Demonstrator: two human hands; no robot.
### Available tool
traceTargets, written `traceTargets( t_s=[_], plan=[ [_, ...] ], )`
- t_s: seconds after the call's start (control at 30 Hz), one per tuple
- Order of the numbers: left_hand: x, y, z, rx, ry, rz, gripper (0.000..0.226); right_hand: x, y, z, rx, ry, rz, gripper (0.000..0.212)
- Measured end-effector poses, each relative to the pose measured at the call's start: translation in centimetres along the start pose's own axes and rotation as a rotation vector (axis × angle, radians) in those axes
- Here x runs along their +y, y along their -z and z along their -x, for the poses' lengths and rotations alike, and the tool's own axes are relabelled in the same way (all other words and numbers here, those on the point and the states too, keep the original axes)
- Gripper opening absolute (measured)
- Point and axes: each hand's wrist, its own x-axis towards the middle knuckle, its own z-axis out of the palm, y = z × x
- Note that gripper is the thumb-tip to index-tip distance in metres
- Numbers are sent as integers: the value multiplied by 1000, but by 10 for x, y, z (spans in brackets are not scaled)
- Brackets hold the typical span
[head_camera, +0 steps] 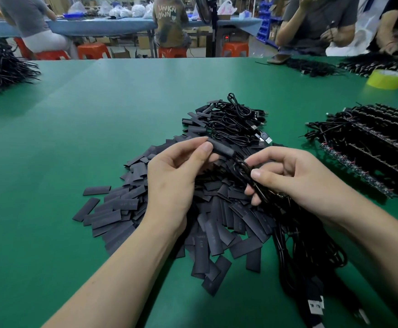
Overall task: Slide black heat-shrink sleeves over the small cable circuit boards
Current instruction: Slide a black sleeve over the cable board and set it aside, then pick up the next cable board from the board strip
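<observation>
now the left hand (174,176) pinched a black sleeve (220,147) between thumb and forefinger (above the loose sleeve pile (193,221)), while the right hand (295,178) fingers curled round a looped black cable (247,174) just beside it.

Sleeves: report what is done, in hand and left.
Done: the heap of coiled cables beyond the hands seems already sleeved. In hand: the left hand pinches a sleeve while the right hand holds its cable. Left: many loose sleeves and rows of bare boards at right.
</observation>
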Motion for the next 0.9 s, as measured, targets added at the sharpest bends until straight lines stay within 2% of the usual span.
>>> traceTargets(
  t_s=[0.13,0.2,0.3,0.4,0.53,0.67,0.8,0.9],
  plan=[
    [0,-1,0,-18,-56,-117,19,-3,3,-4,142,36,-50,10],
    [0,-1,2,-52,-58,-185,14,-10,9,-15,263,41,-18,9],
    [0,1,4,-107,-65,-282,2,-28,21,-58,403,97,234,7],
    [-3,-1,6,-167,-89,-368,7,-55,29,-120,466,185,555,11],
    [-6,0,7,-221,-104,-436,9,-75,33,-166,335,66,914,31],
    [-4,1,8,-235,-116,-483,13,-71,30,-133,229,86,1002,20],
    [-2,-2,13,-260,-112,-535,30,-56,30,-60,-90,-168,1046,17],
    [-3,-4,15,-266,-144,-565,29,-43,33,-27,-158,-307,1116,25]
  ],
)
